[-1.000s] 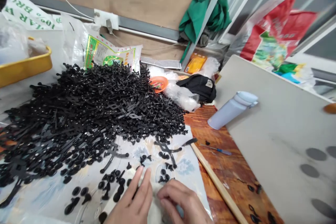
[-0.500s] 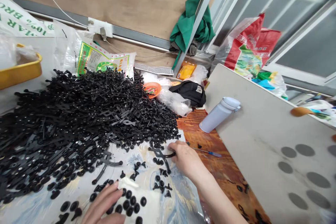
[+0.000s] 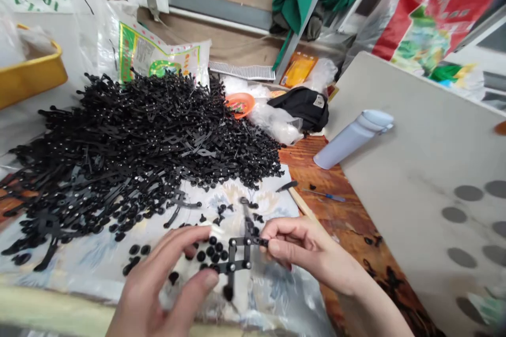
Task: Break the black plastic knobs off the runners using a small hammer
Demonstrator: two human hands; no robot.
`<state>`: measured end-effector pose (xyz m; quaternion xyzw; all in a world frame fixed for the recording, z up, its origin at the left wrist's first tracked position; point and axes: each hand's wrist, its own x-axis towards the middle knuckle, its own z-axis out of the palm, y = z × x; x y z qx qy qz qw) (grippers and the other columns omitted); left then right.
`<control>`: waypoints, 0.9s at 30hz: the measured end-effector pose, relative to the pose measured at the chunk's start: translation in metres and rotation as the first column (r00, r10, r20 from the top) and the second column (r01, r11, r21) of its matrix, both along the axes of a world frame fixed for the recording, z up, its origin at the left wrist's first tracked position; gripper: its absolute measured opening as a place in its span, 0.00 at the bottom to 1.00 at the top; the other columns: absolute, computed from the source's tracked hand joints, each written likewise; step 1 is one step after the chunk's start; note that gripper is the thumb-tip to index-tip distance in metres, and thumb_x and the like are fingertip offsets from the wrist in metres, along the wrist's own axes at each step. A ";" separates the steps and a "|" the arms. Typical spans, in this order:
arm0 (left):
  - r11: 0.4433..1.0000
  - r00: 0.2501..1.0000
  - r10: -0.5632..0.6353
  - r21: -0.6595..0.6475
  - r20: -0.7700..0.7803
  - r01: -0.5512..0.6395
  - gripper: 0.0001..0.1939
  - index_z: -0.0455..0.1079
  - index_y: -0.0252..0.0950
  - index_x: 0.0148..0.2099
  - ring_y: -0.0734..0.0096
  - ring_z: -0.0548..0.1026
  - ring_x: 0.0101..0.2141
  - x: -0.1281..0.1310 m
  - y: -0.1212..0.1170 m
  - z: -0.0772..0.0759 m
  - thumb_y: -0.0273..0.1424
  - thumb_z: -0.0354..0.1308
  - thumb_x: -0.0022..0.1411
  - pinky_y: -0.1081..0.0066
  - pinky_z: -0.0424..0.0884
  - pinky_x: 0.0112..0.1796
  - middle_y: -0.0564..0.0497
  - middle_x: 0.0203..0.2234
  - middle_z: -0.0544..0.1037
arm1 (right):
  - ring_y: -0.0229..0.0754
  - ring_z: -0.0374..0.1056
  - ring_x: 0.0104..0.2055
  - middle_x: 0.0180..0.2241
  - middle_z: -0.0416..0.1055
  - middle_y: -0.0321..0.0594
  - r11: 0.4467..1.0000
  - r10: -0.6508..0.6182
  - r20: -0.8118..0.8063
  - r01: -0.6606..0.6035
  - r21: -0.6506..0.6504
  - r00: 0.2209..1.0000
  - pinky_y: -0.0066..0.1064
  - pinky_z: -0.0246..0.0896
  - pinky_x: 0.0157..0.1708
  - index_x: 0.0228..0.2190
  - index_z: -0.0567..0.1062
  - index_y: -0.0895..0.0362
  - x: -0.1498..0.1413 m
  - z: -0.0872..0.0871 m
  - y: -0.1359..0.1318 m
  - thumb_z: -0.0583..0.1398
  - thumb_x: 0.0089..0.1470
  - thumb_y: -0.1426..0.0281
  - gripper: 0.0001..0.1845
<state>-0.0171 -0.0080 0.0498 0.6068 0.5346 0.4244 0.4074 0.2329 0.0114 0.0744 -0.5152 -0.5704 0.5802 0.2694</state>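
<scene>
My right hand [image 3: 300, 245] pinches one arm of a black jointed linkage [image 3: 239, 253], flat strips riveted into a small square with arms sticking out. It is held up above the cloth, its upper and lower arms blurred. My left hand [image 3: 169, 274] is at the linkage's left side, thumb and fingers spread apart; the thumb tip is close to the left arm's end, and I cannot tell whether it touches. Between my hands, several round black caps [image 3: 201, 256] lie on a pale patch of the cloth. Behind them spreads a large heap of black linkages [image 3: 158, 137].
A pale patterned cloth [image 3: 272, 295] covers part of the wooden table [image 3: 348, 221]. On the right stand a light blue bottle [image 3: 351, 139] and a grey panel [image 3: 419, 168]. A screwdriver-like tool [image 3: 324, 195], black cap [image 3: 302, 108], orange dish [image 3: 240, 105] and yellow basket [image 3: 35, 79] are around.
My right hand has lifted a linkage from the cloth and brought it toward my left hand. My left hand has come further into view, thumb and fingers spread. The view has shifted.
</scene>
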 end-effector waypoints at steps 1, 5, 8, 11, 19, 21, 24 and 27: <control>0.979 0.994 -0.065 -0.189 0.086 0.080 0.15 0.76 0.44 0.46 0.58 0.79 0.40 0.003 0.000 0.005 0.38 0.64 0.55 0.65 0.75 0.39 0.49 0.38 0.82 | 0.34 0.54 0.22 0.22 0.64 0.33 0.999 0.026 -0.031 -0.027 -0.033 0.999 0.27 0.51 0.22 0.27 0.72 0.58 -0.005 0.001 -0.005 0.60 0.53 0.48 0.24; 0.713 0.891 -0.111 -0.589 0.440 0.380 0.23 0.76 0.38 0.41 0.64 0.78 0.28 0.011 -0.006 0.008 0.50 0.64 0.51 0.68 0.73 0.31 0.49 0.26 0.82 | 0.36 0.57 0.26 0.23 0.65 0.34 0.995 0.100 0.004 -0.100 -0.010 0.995 0.28 0.54 0.27 0.28 0.75 0.58 -0.015 -0.002 -0.018 0.61 0.57 0.60 0.14; 0.665 0.869 -0.024 -0.641 0.494 0.382 0.17 0.75 0.35 0.33 0.67 0.77 0.25 0.017 -0.013 0.000 0.45 0.67 0.50 0.68 0.72 0.32 0.49 0.23 0.82 | 0.37 0.60 0.27 0.24 0.67 0.34 0.992 0.121 0.036 -0.122 0.022 0.992 0.28 0.57 0.28 0.29 0.76 0.57 -0.018 -0.011 -0.024 0.59 0.58 0.63 0.12; 0.674 0.887 0.011 -0.658 0.462 0.334 0.13 0.72 0.35 0.32 0.68 0.76 0.23 0.024 -0.018 -0.010 0.38 0.68 0.50 0.71 0.71 0.28 0.52 0.20 0.80 | 0.37 0.62 0.28 0.26 0.69 0.35 0.989 0.130 0.094 -0.136 0.062 0.987 0.29 0.59 0.29 0.30 0.77 0.56 -0.026 -0.020 -0.029 0.58 0.58 0.66 0.09; 0.734 0.980 -0.050 -0.658 0.193 0.167 0.11 0.74 0.37 0.26 0.65 0.77 0.26 0.025 -0.025 -0.015 0.39 0.66 0.50 0.70 0.71 0.31 0.52 0.21 0.81 | 0.34 0.63 0.27 0.28 0.68 0.33 0.974 -0.128 -0.317 0.059 -0.220 0.940 0.26 0.59 0.28 0.34 0.71 0.57 -0.032 -0.041 -0.039 0.64 0.53 0.66 0.09; 0.780 0.984 -0.032 -0.611 0.178 0.136 0.08 0.77 0.40 0.29 0.63 0.78 0.30 0.025 -0.028 -0.017 0.39 0.66 0.49 0.70 0.71 0.32 0.52 0.28 0.83 | 0.33 0.62 0.26 0.26 0.67 0.31 0.973 -0.155 -0.303 0.092 -0.213 0.940 0.26 0.57 0.28 0.31 0.70 0.57 -0.033 -0.044 -0.043 0.63 0.54 0.68 0.07; 0.850 0.997 -0.020 -0.524 0.081 0.060 0.07 0.78 0.42 0.32 0.62 0.78 0.30 0.026 -0.032 -0.020 0.37 0.66 0.50 0.70 0.72 0.32 0.52 0.27 0.82 | 0.33 0.61 0.26 0.25 0.66 0.31 0.978 -0.133 -0.208 0.095 -0.185 0.969 0.26 0.55 0.28 0.31 0.71 0.57 -0.039 -0.044 -0.050 0.61 0.54 0.73 0.02; 0.877 0.994 -0.101 -0.468 0.034 0.105 0.04 0.79 0.42 0.26 0.63 0.78 0.30 0.026 -0.032 -0.021 0.35 0.66 0.49 0.70 0.73 0.33 0.51 0.25 0.81 | 0.35 0.63 0.27 0.24 0.69 0.32 0.990 -0.050 -0.080 0.039 -0.135 0.996 0.26 0.58 0.27 0.31 0.73 0.56 -0.039 -0.042 -0.057 0.59 0.55 0.74 0.03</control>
